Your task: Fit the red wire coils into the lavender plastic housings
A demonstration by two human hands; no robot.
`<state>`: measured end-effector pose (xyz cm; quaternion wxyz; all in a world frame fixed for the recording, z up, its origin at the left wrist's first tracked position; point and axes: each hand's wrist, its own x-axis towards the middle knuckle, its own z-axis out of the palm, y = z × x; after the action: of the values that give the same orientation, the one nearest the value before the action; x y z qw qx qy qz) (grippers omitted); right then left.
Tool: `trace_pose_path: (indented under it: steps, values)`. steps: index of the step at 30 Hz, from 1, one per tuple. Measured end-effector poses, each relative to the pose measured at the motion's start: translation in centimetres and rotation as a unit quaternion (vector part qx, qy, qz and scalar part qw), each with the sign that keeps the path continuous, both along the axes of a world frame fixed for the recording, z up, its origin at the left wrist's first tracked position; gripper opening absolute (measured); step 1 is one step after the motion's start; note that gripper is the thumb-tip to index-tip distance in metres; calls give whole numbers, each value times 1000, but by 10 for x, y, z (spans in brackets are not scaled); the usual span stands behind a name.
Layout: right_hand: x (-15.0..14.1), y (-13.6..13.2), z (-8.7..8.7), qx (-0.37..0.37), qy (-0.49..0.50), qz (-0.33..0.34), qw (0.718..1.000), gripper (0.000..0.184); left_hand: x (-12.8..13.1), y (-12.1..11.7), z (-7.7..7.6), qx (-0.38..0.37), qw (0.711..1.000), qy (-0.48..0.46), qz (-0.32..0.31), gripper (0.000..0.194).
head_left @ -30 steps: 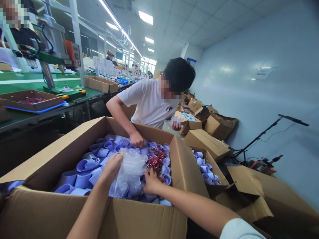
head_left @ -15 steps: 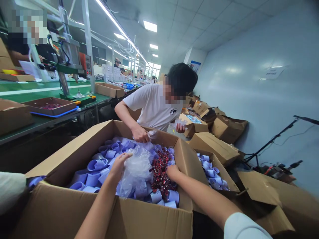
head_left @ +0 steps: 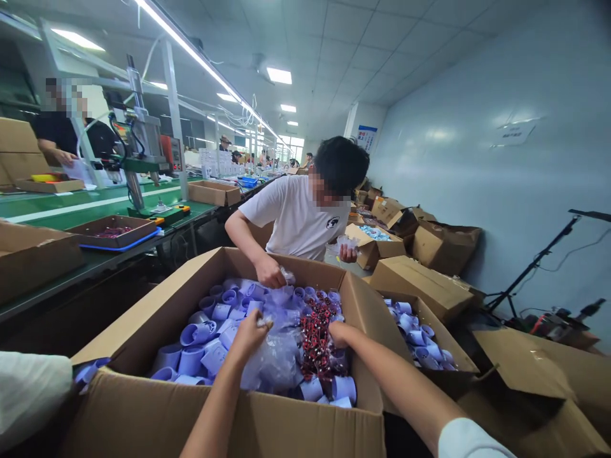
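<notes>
Inside the open cardboard box (head_left: pixel 296 429), a crumpled clear plastic bag (head_left: pixel 277 359) lies over lavender plastic cups (head_left: pixel 191 360), with a heap of small red parts (head_left: pixel 314 337) beside it, toward the right wall. The wearer's left hand (head_left: pixel 247 337) is at the bag's near-left side, its grip apparently closed on a bunched bit of the film between thumb and fingers. The right hand (head_left: pixel 339 333) reaches to the heap's right edge; its fingertips are hidden, so whether that grip is open or closed on any part cannot be told. Across the box, a co-worker's hand (head_left: pixel 270 273) has clear film at its fingers near the far wall, while the other (head_left: pixel 348 252) holds more clear plastic outside.

The step in hand looks like managing the bag with the left hand while the right works at the red parts. The next move seems to call for a steady left grip and gentle right fingers, since the parts look loose and could slip down among the cups.
</notes>
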<state>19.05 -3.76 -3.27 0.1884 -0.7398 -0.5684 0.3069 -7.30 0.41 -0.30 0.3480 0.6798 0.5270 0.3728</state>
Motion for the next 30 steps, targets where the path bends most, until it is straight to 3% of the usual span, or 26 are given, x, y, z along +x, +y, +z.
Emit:
trace_pose_path:
  steps: [3,6,9,12,16,19,23,25,28,30]
  values:
    - [15,7,24,-3,25,5,1000,16,0,-1,-4,21,999,7,-35,12]
    - [29,15,49,35,83,22,996,23,3,-4,-7,39,993,15,-107,8]
    - [27,22,61,86,182,26,979,19,7,-7,-8,37,983,35,-174,10]
    - [7,25,57,120,303,10,945,21,8,-8,-9,49,978,56,-197,17]
    - [-30,28,43,124,451,-20,884,27,8,-10,-14,94,983,11,-160,14]
    - [-58,31,36,113,535,-31,836,27,8,-10,-16,88,987,-36,-126,18]
    - [-89,28,30,99,609,-40,786,28,6,-8,-16,98,989,-61,-93,42]
    - [-100,25,26,93,633,-45,767,28,4,-6,-14,127,988,-46,-75,36]
    - [-108,20,18,83,655,-53,749,27,1,-3,-12,169,985,-17,-42,9]
    - [-111,19,14,78,662,-63,743,25,0,-3,-10,181,983,2,-24,11]
